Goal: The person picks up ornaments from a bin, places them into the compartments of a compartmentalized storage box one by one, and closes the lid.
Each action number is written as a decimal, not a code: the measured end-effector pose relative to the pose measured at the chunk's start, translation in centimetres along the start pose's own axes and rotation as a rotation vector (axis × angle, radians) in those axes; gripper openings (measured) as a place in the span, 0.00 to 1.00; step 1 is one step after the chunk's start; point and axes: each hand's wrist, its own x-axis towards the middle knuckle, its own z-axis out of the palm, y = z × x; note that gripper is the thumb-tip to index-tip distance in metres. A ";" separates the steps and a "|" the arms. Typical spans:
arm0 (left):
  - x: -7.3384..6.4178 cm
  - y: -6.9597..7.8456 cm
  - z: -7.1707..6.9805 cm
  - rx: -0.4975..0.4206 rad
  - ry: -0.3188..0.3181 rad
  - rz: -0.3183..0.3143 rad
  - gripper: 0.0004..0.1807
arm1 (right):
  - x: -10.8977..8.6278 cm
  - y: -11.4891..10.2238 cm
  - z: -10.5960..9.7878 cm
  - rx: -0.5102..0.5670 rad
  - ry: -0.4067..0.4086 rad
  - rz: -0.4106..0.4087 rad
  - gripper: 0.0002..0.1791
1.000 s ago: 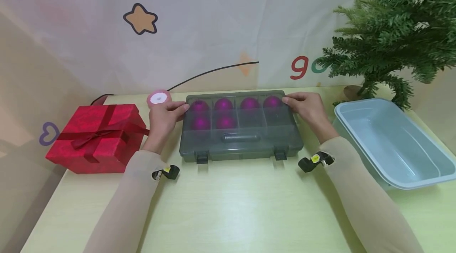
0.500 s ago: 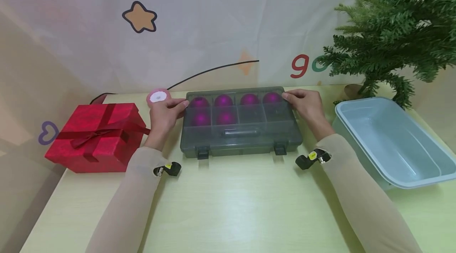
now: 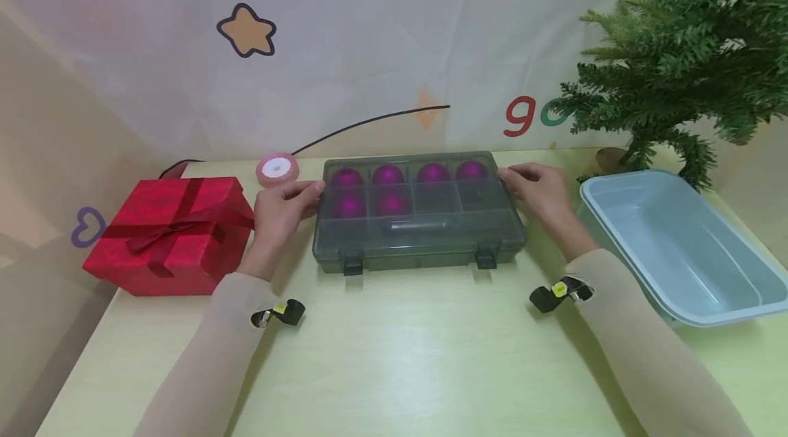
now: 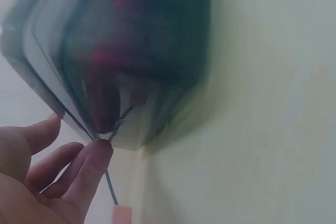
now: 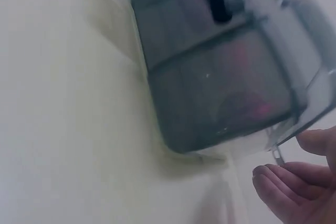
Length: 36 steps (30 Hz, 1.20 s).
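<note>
A grey see-through plastic case (image 3: 418, 243) lies on the table in the head view, its lid down and its two front latches (image 3: 486, 258) sticking out. Several purple balls (image 3: 388, 174) show through the lid, in compartments. My left hand (image 3: 278, 215) is at the case's back left corner; in the left wrist view its thumb and fingertips (image 4: 100, 148) touch the edge there. At the opposite back corner is my right hand (image 3: 542, 196). Its thumb lies by the lid's rim in the right wrist view, while the fingers (image 5: 273, 187) stand apart from the case.
Left of the case sits a red gift box (image 3: 172, 235) with a ribbon. A pink ribbon roll (image 3: 277, 168) lies behind my left hand. On the right stand a pale blue basin (image 3: 683, 245) and an artificial fir tree (image 3: 677, 68). A printed cloth (image 3: 369, 47) hangs behind.
Both hands have drawn slightly outward and toward me from the case's back corners, the right one loosening from the rim. The case has slid back a little since one second ago.
</note>
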 end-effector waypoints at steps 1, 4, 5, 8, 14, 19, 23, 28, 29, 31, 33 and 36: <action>-0.4 0.1 -0.2 0.008 -0.014 0.001 0.24 | -0.3 0.1 -0.2 0.002 -0.004 -0.005 0.30; -1.7 0.2 -0.8 0.040 -0.055 0.001 0.26 | -1.4 0.2 -0.6 0.007 -0.025 -0.027 0.29; -2.1 0.3 -1.0 0.046 -0.066 0.002 0.27 | -1.8 0.3 -0.8 0.004 -0.033 -0.037 0.29; -3.0 0.2 -1.4 0.026 -0.086 0.003 0.28 | -2.9 0.5 -1.2 -0.008 -0.053 -0.058 0.29; -4.5 0.1 -1.9 0.053 -0.114 -0.027 0.29 | -4.6 0.9 -1.9 -0.019 -0.079 -0.065 0.32; -5.4 0.0 -2.2 0.105 -0.132 -0.031 0.29 | -5.6 1.2 -2.5 -0.024 -0.083 -0.077 0.30; -6.0 0.0 -2.6 0.128 -0.141 -0.039 0.31 | -6.1 1.3 -2.9 -0.008 -0.111 -0.103 0.28; -6.4 -0.1 -2.9 0.091 -0.172 -0.062 0.30 | -6.6 1.4 -3.4 -0.014 -0.153 -0.092 0.28; -6.5 -0.2 -3.0 0.088 -0.178 -0.061 0.30 | -6.7 1.4 -3.4 -0.016 -0.161 -0.087 0.28; -6.5 -0.2 -3.0 0.088 -0.184 -0.058 0.29 | -6.8 1.4 -3.5 -0.022 -0.174 -0.080 0.29; -6.6 -0.2 -3.1 0.098 -0.186 -0.050 0.29 | -6.9 1.4 -3.5 -0.028 -0.181 -0.079 0.29; -6.6 -0.1 -3.1 0.124 -0.183 -0.045 0.29 | -6.9 1.4 -3.5 -0.042 -0.181 -0.087 0.29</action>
